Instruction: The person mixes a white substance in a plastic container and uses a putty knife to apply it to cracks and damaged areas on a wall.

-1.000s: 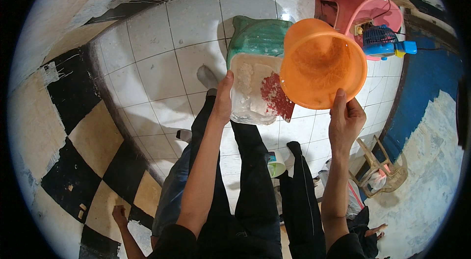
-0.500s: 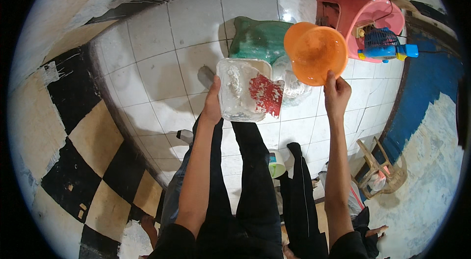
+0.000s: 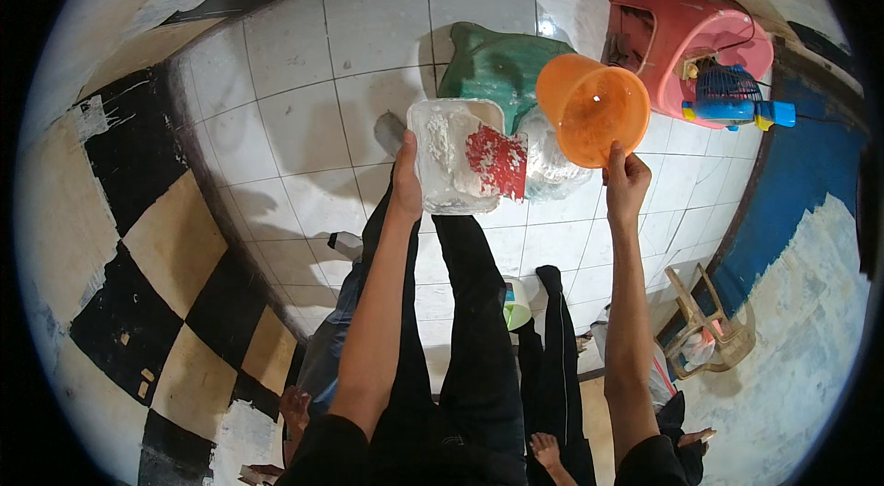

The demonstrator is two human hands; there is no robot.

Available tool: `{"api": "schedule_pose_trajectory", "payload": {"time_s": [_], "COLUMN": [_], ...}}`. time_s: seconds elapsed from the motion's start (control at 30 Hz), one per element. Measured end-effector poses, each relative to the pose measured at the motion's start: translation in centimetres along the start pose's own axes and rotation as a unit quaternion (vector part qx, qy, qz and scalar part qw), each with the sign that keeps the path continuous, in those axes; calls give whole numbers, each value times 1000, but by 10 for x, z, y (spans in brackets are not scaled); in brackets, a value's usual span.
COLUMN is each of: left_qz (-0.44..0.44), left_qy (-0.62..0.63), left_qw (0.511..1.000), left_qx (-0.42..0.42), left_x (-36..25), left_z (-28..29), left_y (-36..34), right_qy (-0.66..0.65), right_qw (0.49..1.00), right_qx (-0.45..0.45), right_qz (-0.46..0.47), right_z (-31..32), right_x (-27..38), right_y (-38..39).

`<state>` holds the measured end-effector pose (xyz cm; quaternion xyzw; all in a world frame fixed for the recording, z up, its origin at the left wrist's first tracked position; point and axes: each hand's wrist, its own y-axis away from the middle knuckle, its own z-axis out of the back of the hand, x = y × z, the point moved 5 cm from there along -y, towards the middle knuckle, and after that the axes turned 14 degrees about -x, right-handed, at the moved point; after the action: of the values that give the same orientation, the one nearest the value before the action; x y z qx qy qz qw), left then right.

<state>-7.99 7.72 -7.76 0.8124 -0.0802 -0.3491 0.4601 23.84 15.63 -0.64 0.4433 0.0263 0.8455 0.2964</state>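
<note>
Two hands (image 3: 405,180) (image 3: 627,184) — white-crusted rectangular tub (image 3: 451,208), tapered orange bucket (image 3: 603,110)

1. I stand in a small indoor room with patchy, half-coated walls; whether it is a home or a shop, I cannot tell.
2. The checkered wall (image 3: 138,302) and blue wall (image 3: 796,150) carry rough pale patches.
3. My white tray (image 3: 460,104) holds white paste (image 3: 437,141).
4. Around me: white floor tiles (image 3: 285,118), a pink plastic chair (image 3: 677,21), a blue fan (image 3: 732,109).
</note>
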Motion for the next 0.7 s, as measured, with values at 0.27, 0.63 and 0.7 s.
{"api": "schedule_pose_trajectory", "payload": {"time_s": [0.27,0.63,0.7], "left_qz": [0,18,16], "left_qy": [-48,-1,-2], "left_qw": [999,1000,1000], "left_qx": [-11,-23,-26], "left_x": [-10,-17,-16], "left_z": [10,15,19], "left_y": [0,11,12], "right_qy": [70,253,224], "right_qw": [992,933,937], "right_qx": [18,100,95], "right_qz": [103,236,251], "right_z": [-16,-53,-58], "right_x": [-15,-55,-60], "right_y": [-40,-119,-120]}}
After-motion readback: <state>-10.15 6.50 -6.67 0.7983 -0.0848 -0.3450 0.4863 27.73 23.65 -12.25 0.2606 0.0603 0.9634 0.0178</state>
